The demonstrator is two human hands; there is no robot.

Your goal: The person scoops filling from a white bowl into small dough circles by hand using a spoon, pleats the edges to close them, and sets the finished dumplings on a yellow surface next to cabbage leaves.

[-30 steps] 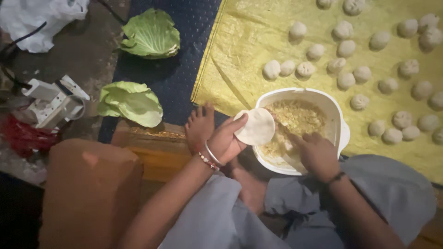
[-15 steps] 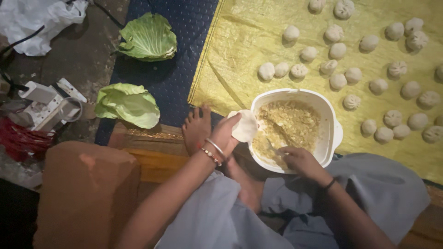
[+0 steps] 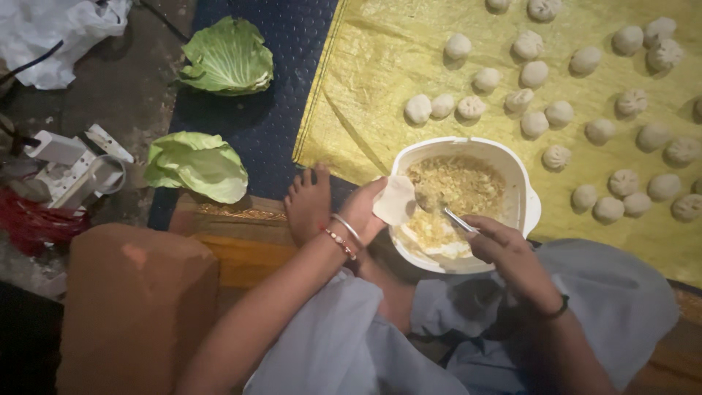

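My left hand, with bangles at the wrist, holds a thin round dough wrapper over the left rim of a white bowl. The bowl holds a pale chopped filling. My right hand grips a metal spoon whose tip reaches into the filling near the wrapper. My bare foot rests just left of the bowl.
Several shaped dumplings lie in rows on a yellow woven sheet beyond the bowl. Two cabbage leaves lie on a dark blue mat. White plastic parts and a brown block sit at left.
The right hand has moved the spoon from the bowl's middle toward the wrapper. The left hand with the wrapper stays at the bowl's rim.
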